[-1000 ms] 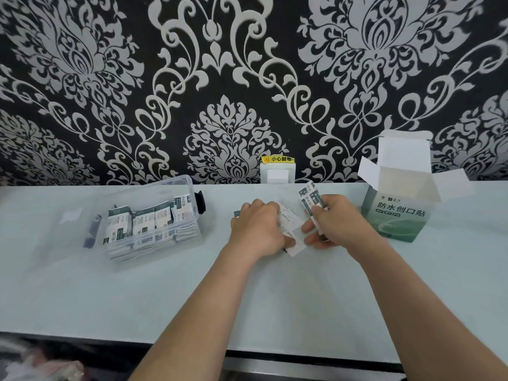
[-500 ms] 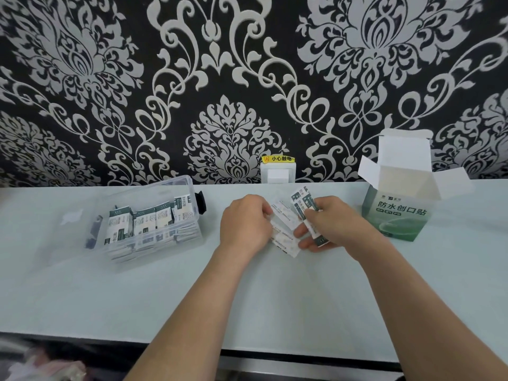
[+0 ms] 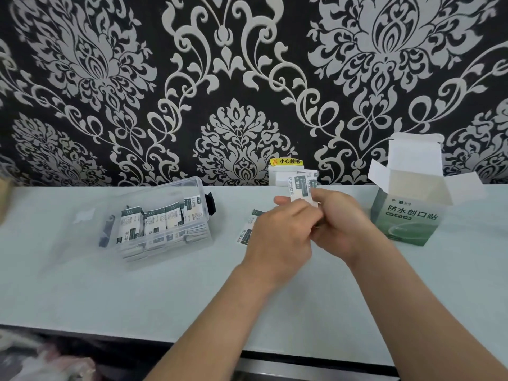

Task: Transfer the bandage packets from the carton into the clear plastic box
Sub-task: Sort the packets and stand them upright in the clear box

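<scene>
White packets [image 3: 302, 188]: left grip [image 3: 277, 237], right grip [image 3: 343, 224]

Left forearm [image 3: 209, 312] and right forearm [image 3: 428, 298] converge from below; left hand [image 3: 277, 232] and right hand [image 3: 346, 224] touch, backs up, fingers curled, jointly pinching upright small white-and-green paper packets [image 3: 302, 188].

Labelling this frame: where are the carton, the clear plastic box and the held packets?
carton [image 3: 406, 215]: head view, green printed front.
clear plastic box [image 3: 162, 194]: head view, back wall.
held packets [image 3: 302, 188]: head view, printed face above fingers.
</scene>
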{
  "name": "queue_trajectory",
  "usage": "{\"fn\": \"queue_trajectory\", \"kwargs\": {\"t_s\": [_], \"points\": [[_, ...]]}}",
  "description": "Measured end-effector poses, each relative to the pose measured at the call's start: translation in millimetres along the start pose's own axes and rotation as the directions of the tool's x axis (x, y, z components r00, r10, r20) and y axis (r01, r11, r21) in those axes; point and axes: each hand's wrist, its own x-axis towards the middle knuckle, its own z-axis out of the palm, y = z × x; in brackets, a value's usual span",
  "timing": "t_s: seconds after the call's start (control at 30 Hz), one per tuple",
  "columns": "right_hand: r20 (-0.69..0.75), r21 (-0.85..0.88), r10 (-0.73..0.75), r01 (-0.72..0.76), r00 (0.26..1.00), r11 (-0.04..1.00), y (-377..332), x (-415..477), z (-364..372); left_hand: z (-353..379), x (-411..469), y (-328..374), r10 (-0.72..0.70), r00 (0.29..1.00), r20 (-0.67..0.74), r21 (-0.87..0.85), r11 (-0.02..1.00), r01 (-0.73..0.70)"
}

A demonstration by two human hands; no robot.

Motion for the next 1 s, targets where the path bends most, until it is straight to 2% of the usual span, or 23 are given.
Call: {"fn": "queue_trajectory", "kwargs": {"t_s": [0.13, 0.27, 0.3, 0.37, 0.43, 0.47, 0.5, 0.53, 0.6, 0.63, 0.73, 0.8, 0.83, 0.9, 1.0], "points": [[0.047, -0.025, -0.042, 0.043, 0.998, 0.999, 0, 0, 2, -11, 2, -9, -0.074, 0.987, 0.14, -0.061, 0.995, 0.083], [0.071, -0.185, -0.061, 0.073, 0.996, 0.98, 4, 1, 4, -22, 4, -13, -0.137, 0.97, 0.2, -0.127, 0.978, 0.164], [0.08, -0.236, -0.071, 0.088, 0.994, 0.968, 5, 1, 4, -26, 3, -12, -0.165, 0.971, 0.173, -0.182, 0.964, 0.196], [0.103, -0.343, -0.103, 0.133, 0.989, 0.93, 5, 1, 5, -34, 4, -10, -0.25, 0.968, -0.013, -0.315, 0.92, 0.234], [0.181, -0.418, -0.103, 0.171, 0.978, 0.892, 3, -1, 5, -41, 7, -10, -0.312, 0.916, -0.251, -0.326, 0.919, 0.223], [0.248, -0.45, -0.084, 0.191, 0.965, 0.872, 2, -4, 5, -45, 8, -13, -0.327, 0.897, -0.296, -0.306, 0.923, 0.236], [0.319, -0.48, -0.056, 0.212, 0.946, 0.851, 0, -6, 5, -49, 9, -15, -0.341, 0.897, -0.28, -0.298, 0.92, 0.256], [0.382, -0.503, -0.02, 0.226, 0.924, 0.834, 0, -10, 6, -51, 10, -18, -0.375, 0.904, -0.204, -0.314, 0.9, 0.303], [0.457, -0.533, 0.048, 0.23, 0.888, 0.815, 0, -15, 11, -53, 8, -20, -0.487, 0.873, 0.001, -0.42, 0.793, 0.443], [0.463, -0.539, 0.06, 0.228, 0.884, 0.811, 0, -16, 12, -51, 8, -20, -0.522, 0.852, 0.048, -0.47, 0.741, 0.48], [0.362, -0.448, -0.013, 0.186, 0.932, 0.874, 2, -12, 16, -53, 6, -22, -0.566, 0.821, -0.071, -0.506, 0.73, 0.459], [0.197, -0.277, -0.142, 0.194, 0.97, 0.941, 3, -8, 19, -54, 6, -25, -0.626, 0.773, -0.106, -0.563, 0.678, 0.472], [0.105, -0.231, -0.204, 0.223, 0.973, 0.947, 4, -6, 22, -54, 6, -26, -0.664, 0.744, -0.081, -0.603, 0.627, 0.493], [-0.045, -0.301, -0.303, 0.277, 0.952, 0.913, 12, -5, 32, -54, 5, -26, -0.723, 0.691, -0.001, -0.652, 0.524, 0.548], [-0.137, -0.425, -0.426, 0.335, 0.895, 0.841, 27, -3, 49, -46, 4, -24, -0.71, 0.703, 0.04, -0.625, 0.531, 0.572]]}}
